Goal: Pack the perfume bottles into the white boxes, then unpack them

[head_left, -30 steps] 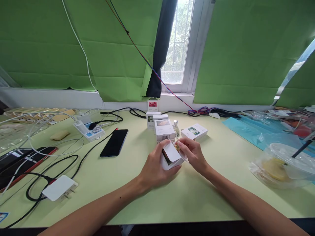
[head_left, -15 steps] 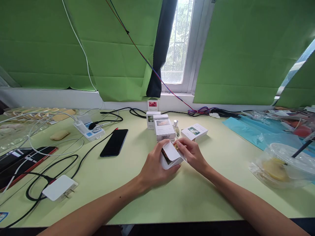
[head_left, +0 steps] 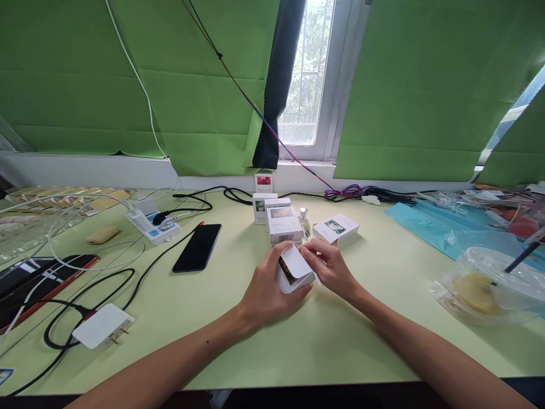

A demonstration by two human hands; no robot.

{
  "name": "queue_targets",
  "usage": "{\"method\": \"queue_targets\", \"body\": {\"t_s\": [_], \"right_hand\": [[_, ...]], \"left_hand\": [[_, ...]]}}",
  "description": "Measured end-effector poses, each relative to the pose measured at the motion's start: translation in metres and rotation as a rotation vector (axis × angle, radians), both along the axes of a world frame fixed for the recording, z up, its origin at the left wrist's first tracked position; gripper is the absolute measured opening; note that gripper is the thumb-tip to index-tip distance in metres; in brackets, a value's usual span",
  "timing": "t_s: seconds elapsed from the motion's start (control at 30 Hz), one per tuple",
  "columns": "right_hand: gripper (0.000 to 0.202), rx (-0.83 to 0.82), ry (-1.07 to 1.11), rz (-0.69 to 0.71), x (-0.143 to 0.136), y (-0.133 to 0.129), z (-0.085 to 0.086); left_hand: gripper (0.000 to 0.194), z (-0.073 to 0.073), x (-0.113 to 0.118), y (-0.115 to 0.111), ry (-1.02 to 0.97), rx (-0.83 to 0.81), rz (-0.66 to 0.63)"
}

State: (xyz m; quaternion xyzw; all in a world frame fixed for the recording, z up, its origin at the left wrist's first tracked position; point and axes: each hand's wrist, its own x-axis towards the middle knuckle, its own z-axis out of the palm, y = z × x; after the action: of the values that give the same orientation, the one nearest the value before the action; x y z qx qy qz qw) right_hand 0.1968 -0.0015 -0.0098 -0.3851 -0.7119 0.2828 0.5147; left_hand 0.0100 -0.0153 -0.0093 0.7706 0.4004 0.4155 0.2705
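My left hand (head_left: pixel 267 289) is wrapped around a small white perfume box (head_left: pixel 301 262), tilted with its top flap raised. Dark, patterned material shows inside the opening. The fingers of my right hand (head_left: pixel 331 266) are pinched at the box's right side, on what looks like a white side flap; their tips are partly hidden. Just beyond my hands stands a clear glass perfume bottle (head_left: pixel 304 224) with a silver cap. Beside it is a white box with a picture and barcode (head_left: pixel 281 221), and another white box (head_left: pixel 336 228) lies flat to the right.
Two more boxes, one with a green picture (head_left: pixel 260 209) and one with a red picture (head_left: pixel 264 182), stand behind. A black phone (head_left: pixel 197 247), power strip (head_left: pixel 155 227) and white charger (head_left: pixel 104 326) lie left among cables. A lidded plastic cup (head_left: pixel 489 284) sits right.
My right fingers have closed in against the box's right side, covering the small gold-coloured bit that showed there before. My left hand and the box have hardly moved.
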Motion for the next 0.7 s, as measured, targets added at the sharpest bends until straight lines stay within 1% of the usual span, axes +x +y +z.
{"method": "queue_targets", "body": {"t_s": [0.17,0.7], "right_hand": [[0.032,0.03,-0.017,-0.001,-0.0009,-0.0006,0.0011],[0.031,0.009,-0.03,0.024,0.0014,0.0025,-0.0012]], "left_hand": [[0.069,0.0002,0.0005,0.0001,-0.005,0.019,0.007],[0.07,-0.0017,-0.0005,0.001,-0.003,0.005,0.001]]}}
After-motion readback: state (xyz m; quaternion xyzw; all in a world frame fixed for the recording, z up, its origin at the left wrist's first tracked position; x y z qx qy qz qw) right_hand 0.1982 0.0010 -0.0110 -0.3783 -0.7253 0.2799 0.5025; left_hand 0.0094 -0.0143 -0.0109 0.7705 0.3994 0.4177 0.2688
